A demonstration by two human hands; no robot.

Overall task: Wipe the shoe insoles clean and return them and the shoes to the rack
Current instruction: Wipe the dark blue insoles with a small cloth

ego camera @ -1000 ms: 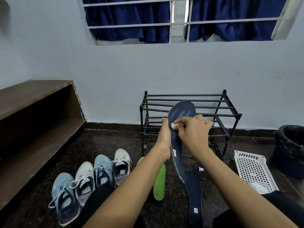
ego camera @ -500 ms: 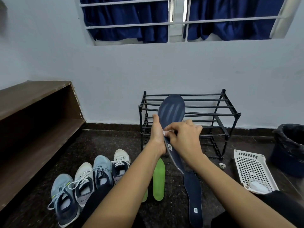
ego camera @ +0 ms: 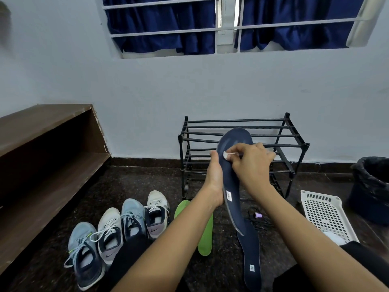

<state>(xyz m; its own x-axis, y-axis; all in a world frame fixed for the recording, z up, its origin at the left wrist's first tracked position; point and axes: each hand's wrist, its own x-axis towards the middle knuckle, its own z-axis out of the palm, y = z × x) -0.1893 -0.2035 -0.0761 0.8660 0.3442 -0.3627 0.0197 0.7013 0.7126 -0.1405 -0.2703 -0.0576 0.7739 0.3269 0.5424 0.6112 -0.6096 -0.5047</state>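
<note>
My left hand point(ego camera: 215, 178) grips a dark blue insole point(ego camera: 231, 186) upright in front of the black metal shoe rack point(ego camera: 294, 144). My right hand point(ego camera: 251, 165) pinches a small white wipe point(ego camera: 228, 155) against the insole's upper part. A second dark blue insole point(ego camera: 251, 258) lies flat on the floor below, and a green insole point(ego camera: 205, 239) lies left of it, with another green one point(ego camera: 181, 207) partly hidden behind my left forearm. Several sneakers stand in a row on the floor at the left, from a light blue one point(ego camera: 84, 253) to a white one point(ego camera: 156, 213).
A white perforated basket point(ego camera: 324, 213) holding something white sits on the floor at right, a black-lined bin point(ego camera: 372, 186) beyond it. A small purple-capped object with a black cord point(ego camera: 258, 216) lies near the rack. A brown wooden shelf point(ego camera: 46, 148) runs along the left wall.
The insole and both hands shifted left and slightly up, then back right; my right hand keeps rubbing the wipe along the insole's upper part.
</note>
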